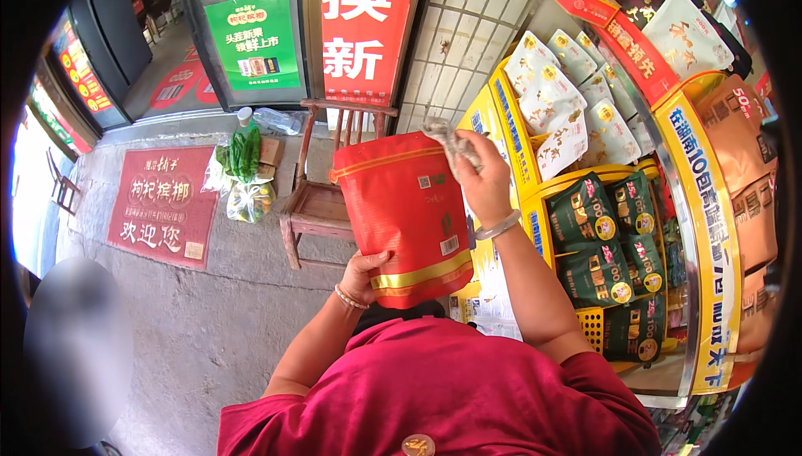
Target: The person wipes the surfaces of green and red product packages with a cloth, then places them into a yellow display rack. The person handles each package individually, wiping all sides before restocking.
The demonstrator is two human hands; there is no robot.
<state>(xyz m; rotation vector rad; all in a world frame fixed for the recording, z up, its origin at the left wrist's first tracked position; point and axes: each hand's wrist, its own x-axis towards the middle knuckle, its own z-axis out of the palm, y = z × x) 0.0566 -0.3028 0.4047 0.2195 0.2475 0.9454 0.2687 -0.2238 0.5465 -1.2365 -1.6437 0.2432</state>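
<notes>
A large red pouch (405, 222) with a gold band near its lower end hangs upright in front of my chest. At its lower left edge my left hand (362, 279) grips it, the thumb lying over its front; a beaded bracelet circles that wrist. My right hand (488, 179), with a pale bangle at the wrist, pinches a crumpled grey-white cloth (455, 149) by the pouch's upper right corner. Part of this cloth lies against the pouch's top edge.
A wooden chair (322, 209) stands just beyond the pouch. At right, a yellow display rack (535, 197) holds white pouches (547, 114) and dark green pouches (589, 276). Bagged vegetables (244, 155) and a red doormat (159, 205) lie on the floor at left.
</notes>
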